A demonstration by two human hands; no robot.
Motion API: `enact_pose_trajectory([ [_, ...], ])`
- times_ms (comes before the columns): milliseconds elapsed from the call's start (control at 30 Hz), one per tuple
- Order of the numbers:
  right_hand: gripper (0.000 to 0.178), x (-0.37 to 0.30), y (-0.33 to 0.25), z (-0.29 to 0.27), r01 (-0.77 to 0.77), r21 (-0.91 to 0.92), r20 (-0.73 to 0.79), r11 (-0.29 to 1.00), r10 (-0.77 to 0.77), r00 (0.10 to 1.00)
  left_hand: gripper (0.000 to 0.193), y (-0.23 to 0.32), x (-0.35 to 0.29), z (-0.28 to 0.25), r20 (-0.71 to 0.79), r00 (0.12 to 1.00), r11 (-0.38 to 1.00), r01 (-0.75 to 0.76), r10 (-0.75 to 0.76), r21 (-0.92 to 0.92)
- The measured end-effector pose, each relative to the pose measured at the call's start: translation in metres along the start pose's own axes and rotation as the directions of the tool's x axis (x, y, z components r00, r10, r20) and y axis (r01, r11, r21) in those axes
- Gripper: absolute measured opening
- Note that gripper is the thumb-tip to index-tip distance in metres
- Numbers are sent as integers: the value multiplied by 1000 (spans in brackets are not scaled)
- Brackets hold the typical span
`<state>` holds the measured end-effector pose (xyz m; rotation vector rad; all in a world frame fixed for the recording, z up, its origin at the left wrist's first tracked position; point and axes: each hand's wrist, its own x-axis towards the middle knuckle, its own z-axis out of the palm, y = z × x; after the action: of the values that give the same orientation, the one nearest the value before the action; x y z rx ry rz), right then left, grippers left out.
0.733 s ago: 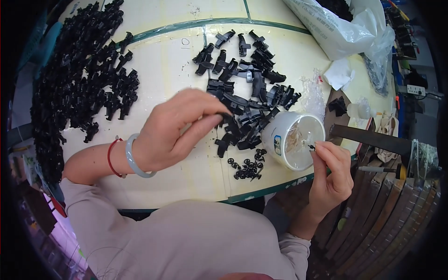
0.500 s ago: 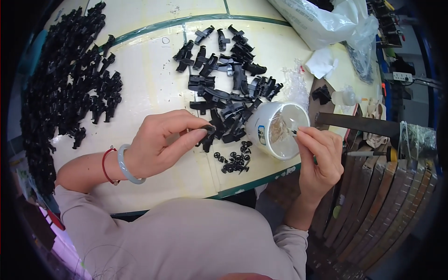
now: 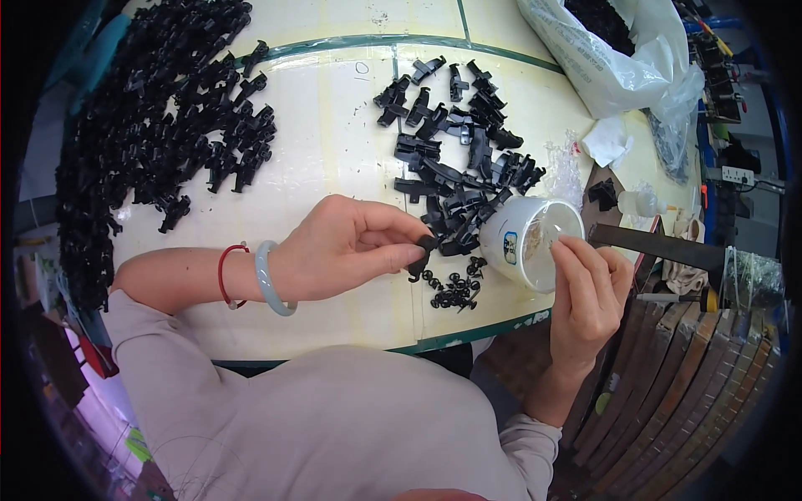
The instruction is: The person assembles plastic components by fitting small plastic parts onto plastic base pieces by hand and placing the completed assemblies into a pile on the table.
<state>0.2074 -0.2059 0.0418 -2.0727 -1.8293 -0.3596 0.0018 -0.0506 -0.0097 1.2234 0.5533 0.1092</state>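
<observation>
The left hand (image 3: pixel 355 250), fingers gripping 1 black part (image 3: pixel 427 244), has moved nearer the small black fasteners (image 3: pixel 459 298), so the 2 hands sit closer together; the right hand (image 3: pixel 586 296), fingers pinched together at the white tub (image 3: pixel 499 230), hides whether it holds anything.

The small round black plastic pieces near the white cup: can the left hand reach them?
Probably yes: the left hand is close to the small black pieces, nothing visibly blocking, but it already holds a black plastic part.
</observation>
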Motion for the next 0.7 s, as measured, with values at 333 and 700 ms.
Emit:
enact_pose_trajectory([
  [333, 23, -13, -43, 3, -159, 611, -63, 775, 248, 967, 24, 1, -1, 0, 176, 973, 930, 198, -149, -310],
  [700, 17, -26, -72, 35, -305, 900, 132, 312, 472, 872, 28, -3, -5, 6, 256, 966, 939, 110, -24, -326],
])
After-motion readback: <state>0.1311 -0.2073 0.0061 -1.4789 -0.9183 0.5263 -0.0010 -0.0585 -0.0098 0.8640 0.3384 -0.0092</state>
